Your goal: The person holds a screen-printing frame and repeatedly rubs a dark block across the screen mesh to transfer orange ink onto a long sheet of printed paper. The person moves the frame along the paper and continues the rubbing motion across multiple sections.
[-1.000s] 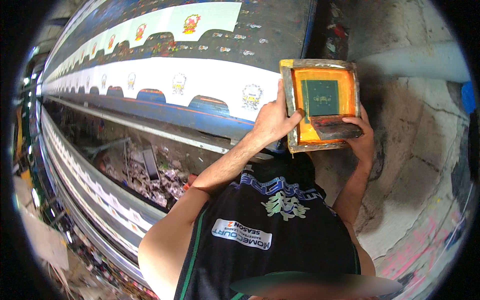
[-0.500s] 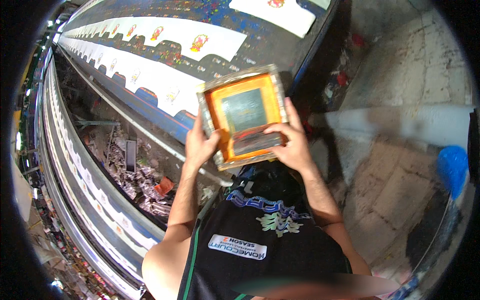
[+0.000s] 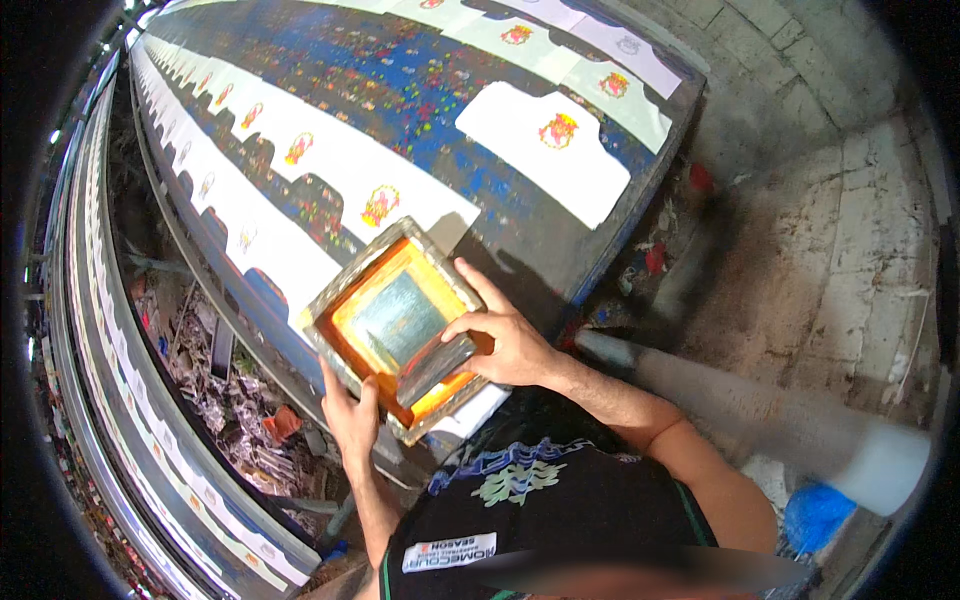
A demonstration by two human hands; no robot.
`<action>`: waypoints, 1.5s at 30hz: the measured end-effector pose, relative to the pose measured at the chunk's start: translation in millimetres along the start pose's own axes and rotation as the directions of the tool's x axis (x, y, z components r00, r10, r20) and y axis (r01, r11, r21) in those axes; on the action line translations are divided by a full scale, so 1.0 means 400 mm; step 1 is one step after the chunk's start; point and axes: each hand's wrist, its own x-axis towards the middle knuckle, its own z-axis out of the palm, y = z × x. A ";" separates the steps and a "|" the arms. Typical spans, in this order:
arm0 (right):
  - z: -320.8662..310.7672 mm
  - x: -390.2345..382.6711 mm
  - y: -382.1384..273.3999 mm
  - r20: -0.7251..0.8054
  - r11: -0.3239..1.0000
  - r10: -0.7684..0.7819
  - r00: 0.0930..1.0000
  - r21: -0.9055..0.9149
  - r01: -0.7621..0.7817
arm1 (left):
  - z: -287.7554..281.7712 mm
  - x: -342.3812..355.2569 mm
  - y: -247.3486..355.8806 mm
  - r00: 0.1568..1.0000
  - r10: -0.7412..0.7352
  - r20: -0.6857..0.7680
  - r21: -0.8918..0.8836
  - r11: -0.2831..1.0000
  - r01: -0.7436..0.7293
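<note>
A small screen-printing frame point(image 3: 338, 295) with a weathered wooden rim and an orange and grey-green mesh is tilted over the near edge of a long print table point(image 3: 530, 260). My left hand point(image 3: 350, 415) grips the frame at its lower left, thumb on the rim. My right hand point(image 3: 515, 345) holds the frame's right side and the dark squeegee point(image 3: 425, 375) lying inside its lower part. Rows of white cut fabric pieces point(image 3: 540, 170) with red-and-yellow printed emblems lie along the dark, paint-spotted table; the nearest row bears paler prints.
A second long table point(image 3: 180, 480) with white pieces runs along my left, with scrap litter point(image 3: 230, 410) in the gap between. At right are a concrete floor and wall point(image 3: 830, 220), a pale grey pipe point(image 3: 770, 420) and a blue plastic bag point(image 3: 815, 515).
The frame has moved left and down in view and turned anticlockwise, held in both my hands. My view has swung toward the print table, showing more of its rows.
</note>
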 end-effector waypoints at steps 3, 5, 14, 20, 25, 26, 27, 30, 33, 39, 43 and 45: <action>-0.035 0.065 0.008 0.029 0.995 -0.049 0.998 0.092 0.046 | -0.012 0.001 0.053 0.998 0.028 -0.063 0.007 1.000 -0.028; -0.066 0.106 -0.001 0.073 0.989 -0.070 0.995 0.139 0.060 | -0.034 -0.003 0.095 0.993 0.048 -0.104 0.044 0.998 -0.044; -0.161 0.168 -0.047 0.228 0.986 -0.136 0.964 0.123 0.111 | -0.015 -0.062 0.245 0.970 -0.119 -0.213 0.022 0.992 0.127; -0.287 0.222 -0.025 0.294 0.981 -0.140 0.946 0.171 0.092 | 0.053 -0.061 0.380 0.915 -0.364 -0.176 0.037 0.926 0.376; -0.469 0.275 0.076 0.309 0.979 -0.189 0.932 0.132 0.154 | 0.218 0.029 0.449 0.948 -0.222 -0.229 -0.030 0.975 0.221; -0.519 0.290 0.101 0.314 0.978 -0.188 0.931 0.149 0.147 | 0.256 0.054 0.471 0.944 -0.251 -0.213 -0.032 0.968 0.250; -0.573 0.308 0.127 0.318 0.979 -0.170 0.933 0.163 0.123 | 0.297 0.068 0.502 0.951 -0.258 -0.171 -0.082 0.965 0.248; -0.764 0.338 0.197 0.308 0.989 -0.150 0.940 0.040 0.145 | 0.445 0.142 0.624 0.970 -0.199 -0.138 0.085 0.974 0.212; -0.953 0.344 0.270 0.245 0.992 -0.123 0.962 0.036 0.118 | 0.594 0.202 0.771 0.984 -0.139 -0.110 0.037 0.989 0.144; -1.256 0.316 0.369 0.133 1.000 -0.006 0.991 0.018 0.003 | 0.784 0.284 1.001 1.000 -0.018 0.018 0.057 0.998 0.017; -1.329 0.317 0.395 0.064 0.990 -0.137 0.989 -0.008 0.137 | 0.819 0.320 1.065 0.998 0.028 0.061 0.074 0.997 -0.032; -1.332 0.318 0.396 0.062 0.995 -0.094 0.994 -0.011 0.095 | 0.821 0.340 1.068 0.996 0.074 0.046 0.107 0.991 -0.078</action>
